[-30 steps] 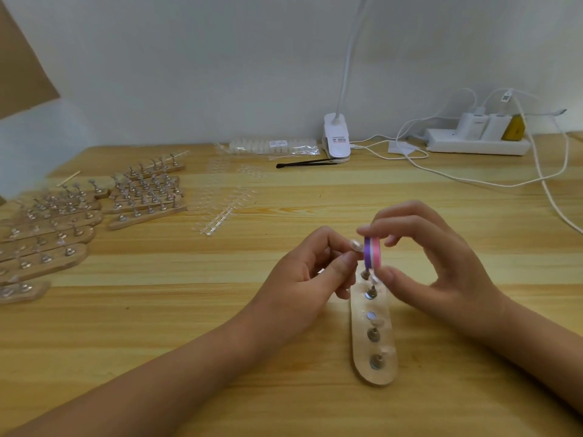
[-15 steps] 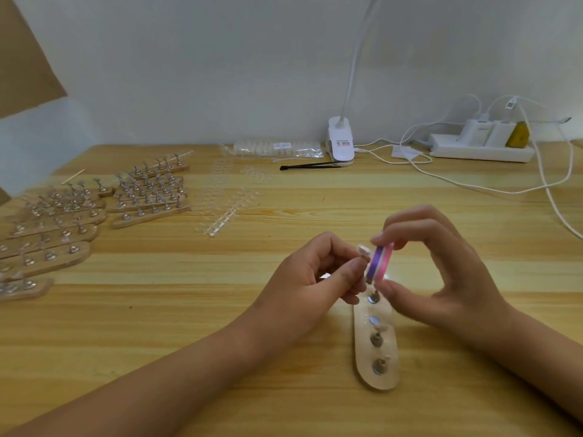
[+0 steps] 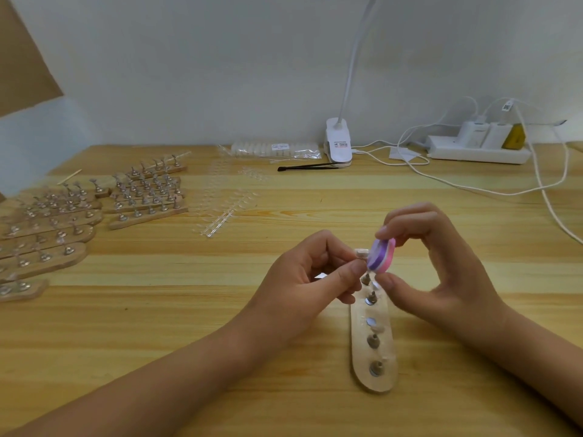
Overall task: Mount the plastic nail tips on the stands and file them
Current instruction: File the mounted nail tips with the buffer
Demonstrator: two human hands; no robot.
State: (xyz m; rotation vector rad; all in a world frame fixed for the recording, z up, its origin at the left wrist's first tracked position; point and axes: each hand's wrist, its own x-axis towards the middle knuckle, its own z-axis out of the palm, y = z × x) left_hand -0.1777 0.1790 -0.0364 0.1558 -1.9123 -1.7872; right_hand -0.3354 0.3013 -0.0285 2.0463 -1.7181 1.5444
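While my left hand pinches a nail tip, my right hand pinches the file against it (filing step); next, light strokes.

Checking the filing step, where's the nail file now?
Head view, right of centre: the right hand pinches the pink-and-purple file above the far end of the wooden stand, next to the nail tip in the left hand.

Nail craft desk, stand boards, lamp
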